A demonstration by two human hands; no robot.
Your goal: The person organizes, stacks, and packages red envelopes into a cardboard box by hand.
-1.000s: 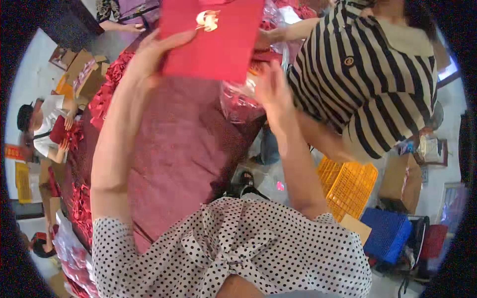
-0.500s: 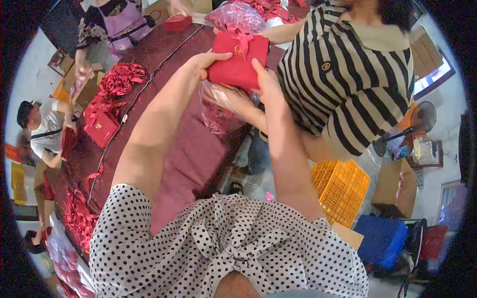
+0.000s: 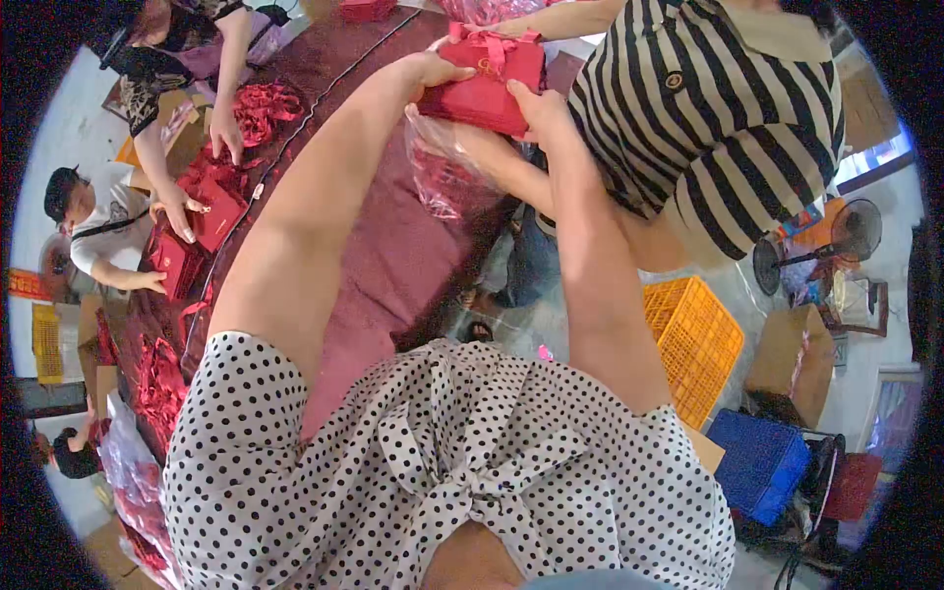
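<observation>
Moved since 0.5 s ago: co-worker across the table has come down with 2 hands over the red bags [image 3: 218, 218] at the left; red stack [image 3: 484, 96] sits higher in view, though that may be partly head motion.

Now: left hand [image 3: 440, 73] pinches the stack's near-left edge, thumb on top. Right hand [image 3: 544, 110] pinches the right side, thumb also on top. Fingers underneath mostly hidden, so can't tell how well the lower layers are backed. Stack is held up over the far part of the table [image 3: 383, 275], just by the clear plastic bag [image 3: 442, 182]. Striped-shirt co-worker's forearm [image 3: 511, 167] runs under it toward that bag; whether that hand touches the stack, can't tell.

Risks, my read:
- Layers shearing. Cause: grip at 2 sides only, smooth-looking covers, uneven squeeze.
- Ribbon [image 3: 501, 49] snagging or getting creased. Cause: it lies loose on top, near fingers.
- Plastic catching a corner or folding under. Cause: limp film, mouth not visibly held wide.
- Arms colliding. Cause: 2 people working in the same spot.
- Black cord [image 3: 317, 103] getting dragged. Cause: it lies across the table, left of the left forearm. Lower odds.
</observation>
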